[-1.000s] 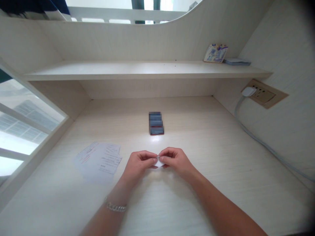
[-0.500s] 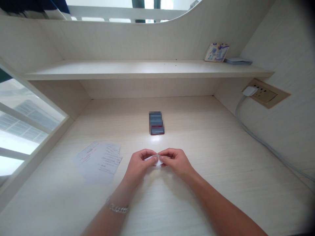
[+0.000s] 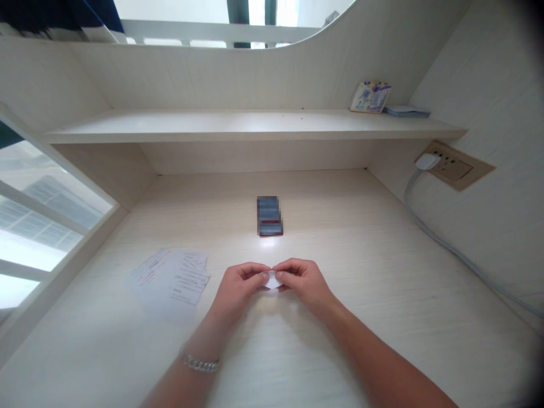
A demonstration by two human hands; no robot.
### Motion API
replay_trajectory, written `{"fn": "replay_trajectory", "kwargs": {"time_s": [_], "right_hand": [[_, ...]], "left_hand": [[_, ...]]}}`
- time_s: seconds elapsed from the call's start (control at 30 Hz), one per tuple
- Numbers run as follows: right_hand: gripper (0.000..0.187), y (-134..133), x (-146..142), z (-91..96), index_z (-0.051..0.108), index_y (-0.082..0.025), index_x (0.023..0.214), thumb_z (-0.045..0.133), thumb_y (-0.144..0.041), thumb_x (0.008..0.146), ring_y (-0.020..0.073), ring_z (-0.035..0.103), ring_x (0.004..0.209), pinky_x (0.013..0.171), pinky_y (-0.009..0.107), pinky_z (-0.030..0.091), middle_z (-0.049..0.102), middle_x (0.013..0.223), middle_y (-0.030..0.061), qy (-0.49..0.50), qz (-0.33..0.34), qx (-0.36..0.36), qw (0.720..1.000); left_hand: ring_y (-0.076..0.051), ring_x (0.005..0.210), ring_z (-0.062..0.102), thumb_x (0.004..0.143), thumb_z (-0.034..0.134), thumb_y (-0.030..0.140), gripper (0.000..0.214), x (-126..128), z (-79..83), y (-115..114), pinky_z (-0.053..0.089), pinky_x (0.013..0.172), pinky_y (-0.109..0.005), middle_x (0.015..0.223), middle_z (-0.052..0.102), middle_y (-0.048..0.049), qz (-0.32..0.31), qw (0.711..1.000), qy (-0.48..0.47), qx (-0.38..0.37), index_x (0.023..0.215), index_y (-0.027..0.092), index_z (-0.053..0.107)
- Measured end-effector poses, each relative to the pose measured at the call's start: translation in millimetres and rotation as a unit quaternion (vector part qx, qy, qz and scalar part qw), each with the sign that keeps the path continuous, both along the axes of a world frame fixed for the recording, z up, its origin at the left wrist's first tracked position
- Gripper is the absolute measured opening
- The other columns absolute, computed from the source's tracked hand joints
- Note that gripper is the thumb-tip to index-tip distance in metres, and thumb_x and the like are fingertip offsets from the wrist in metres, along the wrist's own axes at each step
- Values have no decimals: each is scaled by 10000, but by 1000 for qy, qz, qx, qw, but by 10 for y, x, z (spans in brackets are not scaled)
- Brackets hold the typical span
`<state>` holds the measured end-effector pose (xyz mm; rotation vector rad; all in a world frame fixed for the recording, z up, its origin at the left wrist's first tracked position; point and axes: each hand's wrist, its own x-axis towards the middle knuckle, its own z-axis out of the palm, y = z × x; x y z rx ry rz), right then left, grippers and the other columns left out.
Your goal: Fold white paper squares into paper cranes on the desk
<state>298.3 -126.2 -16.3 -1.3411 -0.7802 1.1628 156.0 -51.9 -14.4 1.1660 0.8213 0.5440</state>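
Observation:
Between my hands, just above the desk, is a small white piece of paper (image 3: 272,280), mostly covered by my fingers. My left hand (image 3: 244,283) pinches its left side with thumb and forefinger. From the other side, my right hand (image 3: 301,280) grips the right part the same way, the fingertips of both hands nearly meeting at the top edge. Whether the paper is folded I cannot tell. Beyond my hands lies a dark, phone-like rectangle (image 3: 269,215), its face blurred out. Left of my left hand several printed paper sheets (image 3: 182,283) overlap on the desk.
A shelf (image 3: 255,122) runs across the back, bearing a colourful packet (image 3: 369,97) and a thin stack (image 3: 407,111) at its right end. On the right wall a socket plate (image 3: 457,165) holds a white plug with a grey cable (image 3: 450,249) trailing down. A barred opening (image 3: 42,215) is at left.
The whole view has shifted slightly. My left thumb has drawn a little to the left, so more of the white paper shows between my thumbs. Both hands keep their pinch.

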Motion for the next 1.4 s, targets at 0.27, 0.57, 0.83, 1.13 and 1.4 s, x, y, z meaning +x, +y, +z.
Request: {"fn": "replay_trajectory", "kwargs": {"time_s": [0.27, 0.57, 0.83, 1.13, 1.4], "right_hand": [[138, 6, -10, -28, 707, -155, 765, 651, -241, 673, 165, 638, 633, 589, 292, 549, 688, 728, 45, -25, 3, 9, 1000], [140, 1, 2, -4, 718, -160, 754, 679, -239, 645, 149, 626, 630, 565, 272, 545, 676, 689, 27, 12, 14, 9, 1000], [134, -18, 11, 8, 723, -169, 745, 685, -219, 627, 142, 619, 610, 574, 281, 545, 674, 686, 22, 60, 14, 7, 998], [122, -3, 26, 16, 728, -170, 737, 664, -188, 635, 143, 622, 602, 573, 284, 547, 680, 678, 19, 33, 9, 17, 999], [125, -8, 29, 25, 724, -165, 740, 667, -201, 635, 140, 613, 598, 568, 288, 548, 669, 670, 16, 26, 13, 22, 999]], "left_hand": [[-162, 685, 611, 643, 675, 229, 143, 8, 24, -15, 474, 627, -251, 750, 683, -57, 11, 997, 28, 67, 756, 141, 678], [-144, 667, 590, 640, 672, 188, 106, 14, 4, -18, 466, 626, -242, 703, 665, -34, 11, 998, 10, 57, 738, 149, 679], [-143, 652, 580, 630, 684, 204, 91, 4, 74, -10, 486, 626, -266, 693, 640, -33, -6, 1000, -16, -1, 701, 147, 681], [-145, 693, 586, 661, 659, 161, 67, -1, 51, -9, 490, 651, -265, 732, 649, -40, -9, 999, -32, -18, 719, 146, 689], [-146, 696, 593, 680, 645, 156, 93, -22, 14, 17, 480, 668, -264, 755, 668, -48, -18, 1000, -25, -4, 756, 146, 698]]}}
